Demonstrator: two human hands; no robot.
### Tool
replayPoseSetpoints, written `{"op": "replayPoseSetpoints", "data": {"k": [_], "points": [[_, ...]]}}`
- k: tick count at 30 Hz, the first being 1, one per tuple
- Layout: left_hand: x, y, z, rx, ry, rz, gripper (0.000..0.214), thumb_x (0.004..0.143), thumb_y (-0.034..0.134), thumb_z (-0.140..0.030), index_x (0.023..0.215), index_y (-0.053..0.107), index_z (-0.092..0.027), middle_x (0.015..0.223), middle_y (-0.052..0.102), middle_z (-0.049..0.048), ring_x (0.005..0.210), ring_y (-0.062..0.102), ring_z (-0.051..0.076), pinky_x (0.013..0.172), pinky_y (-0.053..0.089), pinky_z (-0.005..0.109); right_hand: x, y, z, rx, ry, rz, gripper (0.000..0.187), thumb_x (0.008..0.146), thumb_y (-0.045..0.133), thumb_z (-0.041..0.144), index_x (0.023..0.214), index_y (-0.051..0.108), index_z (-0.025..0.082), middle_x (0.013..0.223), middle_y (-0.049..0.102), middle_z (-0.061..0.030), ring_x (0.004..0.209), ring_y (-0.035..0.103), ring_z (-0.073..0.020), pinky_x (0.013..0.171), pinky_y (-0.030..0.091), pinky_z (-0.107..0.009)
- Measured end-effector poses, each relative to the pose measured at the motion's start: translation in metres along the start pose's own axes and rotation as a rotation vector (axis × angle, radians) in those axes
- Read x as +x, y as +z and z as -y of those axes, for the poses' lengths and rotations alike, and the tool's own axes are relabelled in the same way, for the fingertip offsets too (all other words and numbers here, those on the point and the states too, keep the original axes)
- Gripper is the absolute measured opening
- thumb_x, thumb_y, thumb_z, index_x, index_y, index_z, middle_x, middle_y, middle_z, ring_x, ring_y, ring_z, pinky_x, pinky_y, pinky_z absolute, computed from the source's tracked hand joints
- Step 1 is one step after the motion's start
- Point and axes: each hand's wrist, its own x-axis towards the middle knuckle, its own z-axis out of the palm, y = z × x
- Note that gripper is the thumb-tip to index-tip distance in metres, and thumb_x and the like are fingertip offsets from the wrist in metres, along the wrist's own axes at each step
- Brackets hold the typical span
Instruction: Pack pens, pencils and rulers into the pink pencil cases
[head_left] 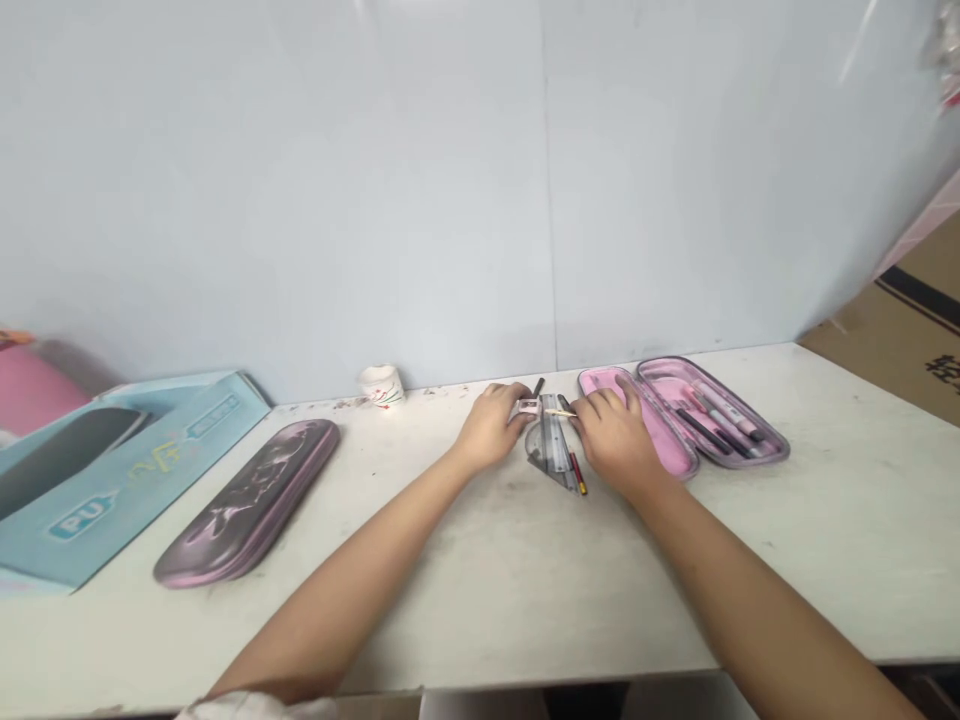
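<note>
My left hand (495, 422) pinches a small pale pink block with a dark spot, which looks like a pencil sharpener (529, 406), between thumb and fingers. Across a narrow gap, my right hand (613, 430) is closed on a thin, pale pencil (559, 412) that points left at the sharpener. Beneath and between the hands lie a clear ruler (556, 445), a see-through protractor (535, 440) and a dark-edged set square (551, 473). A red pencil (577, 470) rests along their right side.
An open pink pencil case (679, 465) with several pens lies by my right hand. On the left are a closed dark pencil case (251, 505) and a light-blue box (150, 480). A white tape roll (381, 386) stands against the wall. A cardboard box (892, 345) is at far right.
</note>
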Motion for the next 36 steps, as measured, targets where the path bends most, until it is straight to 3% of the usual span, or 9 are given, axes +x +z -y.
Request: {"op": "replayPoseSetpoints", "data": {"k": [5, 10, 14, 20, 24, 29, 33, 36], "points": [[-0.015, 0.004, -0.018, -0.002, 0.014, 0.019, 0.019, 0.08, 0.05, -0.022, 0.098, 0.055, -0.019, 0.098, 0.062, 0.007, 0.097, 0.049, 0.023, 0.086, 0.038, 0.035, -0.006, 0.001, 0.004, 0.046, -0.08, 0.031, 0.021, 0.089, 0.038, 0.023, 0.089, 0.058, 0.017, 0.084, 0.06, -0.0067, 0.089, 0.047, -0.0213, 0.098, 0.022, -0.045], [-0.029, 0.009, -0.028, -0.118, -0.035, -0.052, 0.019, 0.081, 0.047, -0.022, 0.098, 0.054, -0.018, 0.1, 0.06, 0.0076, 0.099, 0.048, 0.022, 0.088, 0.037, 0.035, -0.01, 0.002, 0.007, 0.094, -0.093, 0.031, 0.021, 0.089, 0.038, 0.023, 0.093, 0.058, 0.017, 0.088, 0.059, -0.0079, 0.088, 0.047, -0.0224, 0.081, 0.034, -0.036], [-0.04, 0.013, -0.032, -0.33, -0.184, -0.125, 0.02, 0.081, 0.047, -0.02, 0.1, 0.052, -0.017, 0.101, 0.059, 0.0078, 0.096, 0.051, 0.02, 0.086, 0.039, 0.033, -0.011, 0.003, 0.012, 0.122, -0.115, 0.012, 0.024, 0.09, 0.036, 0.025, 0.094, 0.058, 0.017, 0.089, 0.058, -0.0082, 0.084, 0.048, -0.0215, 0.074, 0.036, -0.035], [-0.054, 0.018, -0.035, -0.718, -0.311, -0.1, 0.018, 0.08, 0.048, -0.024, 0.097, 0.052, -0.019, 0.079, 0.057, 0.0001, 0.074, 0.052, 0.014, 0.069, 0.041, 0.025, -0.015, -0.006, 0.025, 0.108, -0.107, -0.004, 0.024, 0.09, 0.037, 0.026, 0.09, 0.059, 0.016, 0.082, 0.059, -0.0081, 0.078, 0.048, -0.0204, 0.069, 0.035, -0.032], [-0.059, 0.015, -0.037, -0.771, -0.27, -0.079, 0.019, 0.078, 0.048, -0.02, 0.097, 0.053, -0.019, 0.074, 0.055, -0.0006, 0.07, 0.051, 0.013, 0.067, 0.039, 0.024, -0.017, -0.013, 0.034, 0.142, -0.036, 0.048, 0.021, 0.087, 0.036, 0.019, 0.081, 0.057, 0.018, 0.076, 0.06, -0.0068, 0.074, 0.05, -0.0192, 0.062, 0.032, -0.03], [-0.061, 0.007, -0.035, -0.703, -0.151, -0.047, 0.021, 0.077, 0.046, -0.014, 0.095, 0.055, -0.02, 0.078, 0.06, 0.0018, 0.073, 0.054, 0.014, 0.069, 0.04, 0.026, -0.02, -0.015, 0.038, 0.387, 0.091, 0.223, 0.024, 0.089, 0.032, 0.021, 0.071, 0.049, 0.02, 0.064, 0.057, -0.0007, 0.061, 0.051, -0.0148, 0.055, 0.03, -0.027], [-0.058, 0.013, -0.031, -0.84, -0.209, -0.037, 0.021, 0.078, 0.048, -0.016, 0.097, 0.054, -0.019, 0.075, 0.057, 0.0007, 0.071, 0.054, 0.013, 0.068, 0.042, 0.026, -0.019, -0.013, 0.036, 0.397, 0.103, 0.201, 0.026, 0.092, 0.027, 0.027, 0.08, 0.05, 0.02, 0.072, 0.058, -0.0022, 0.067, 0.054, -0.0159, 0.058, 0.033, -0.027], [-0.057, 0.02, -0.032, -1.115, -0.32, -0.039, 0.018, 0.078, 0.05, -0.019, 0.096, 0.051, -0.017, 0.071, 0.054, -0.0007, 0.064, 0.054, 0.01, 0.066, 0.045, 0.025, -0.019, -0.013, 0.035, 0.219, 0.041, 0.124, 0.025, 0.091, 0.03, 0.029, 0.095, 0.052, 0.018, 0.082, 0.059, -0.006, 0.074, 0.054, -0.0181, 0.057, 0.031, -0.027]]}}
